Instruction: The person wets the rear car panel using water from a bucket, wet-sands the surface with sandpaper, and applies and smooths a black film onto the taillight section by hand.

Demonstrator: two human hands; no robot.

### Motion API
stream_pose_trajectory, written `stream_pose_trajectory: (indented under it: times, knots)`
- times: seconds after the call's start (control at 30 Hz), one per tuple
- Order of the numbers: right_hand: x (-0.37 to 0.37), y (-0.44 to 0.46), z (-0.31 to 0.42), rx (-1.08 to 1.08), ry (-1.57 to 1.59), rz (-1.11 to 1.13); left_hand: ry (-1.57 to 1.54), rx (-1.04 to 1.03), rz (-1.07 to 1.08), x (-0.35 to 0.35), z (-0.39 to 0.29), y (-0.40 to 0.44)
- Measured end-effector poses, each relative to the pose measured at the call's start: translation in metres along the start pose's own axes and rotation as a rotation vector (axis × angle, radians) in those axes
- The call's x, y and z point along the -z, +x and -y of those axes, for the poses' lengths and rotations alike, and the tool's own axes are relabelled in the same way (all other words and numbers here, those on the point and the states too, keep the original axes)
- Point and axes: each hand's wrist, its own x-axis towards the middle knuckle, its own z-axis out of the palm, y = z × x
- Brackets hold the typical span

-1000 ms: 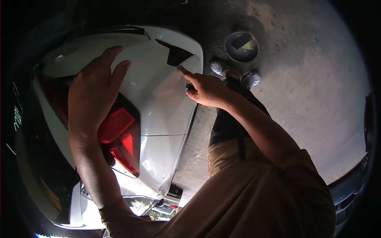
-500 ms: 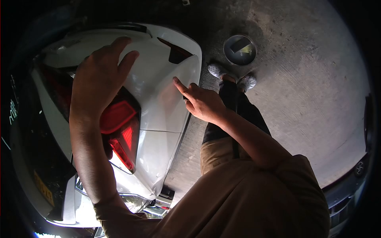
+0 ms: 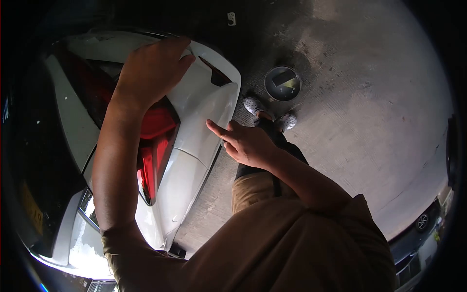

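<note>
A white car body [image 3: 194, 104] with a red tail light [image 3: 158, 124] fills the left of the head view. My left hand [image 3: 155, 68] reaches over the light towards the far edge of the bodywork. Its thumb stands apart from the fingers, and no object shows in it; whether the fingertips touch the paint I cannot tell. My right hand [image 3: 245, 143] is beside the car's rear corner, index finger stretched towards the white panel, the other fingers loosely curled. Nothing is visible in its grasp, and contact with the panel is unclear.
On the concrete floor [image 3: 360, 117] stands a round dark basin [image 3: 282, 95] with a dark block inside, just beyond my light-coloured clogs [image 3: 288, 121]. A small white item [image 3: 231, 19] lies farther off. Another car's wheel [image 3: 422, 222] shows at lower right.
The view has shifted, so the basin and feet appear lower and further left. My left hand has moved right over the bodywork, towards its far edge. My right hand keeps its pointing shape.
</note>
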Motion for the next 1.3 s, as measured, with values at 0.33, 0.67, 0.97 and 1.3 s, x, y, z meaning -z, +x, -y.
stream_pose_trajectory:
  times: [0.33, 0.67, 0.97, 1.3]
  knots:
    - [0.072, -0.291, -0.108, -0.778, -0.136, -0.189, 0.356, -0.465, 0.185, -0.016, -0.054, -0.051]
    - [-0.274, -0.546, -0.052, -1.732, 0.463, -0.224, 0.687, -0.892, 0.513, -0.074, -0.065, -0.044]
    - [-0.471, -0.416, 0.108, -1.847, 1.024, -0.474, 0.941, -0.863, 0.762, -0.17, -0.108, 0.036]
    - [-0.481, -0.366, 0.104, -1.634, 1.064, -0.923, 0.972, -0.809, 0.767, -0.121, -0.093, 0.01]
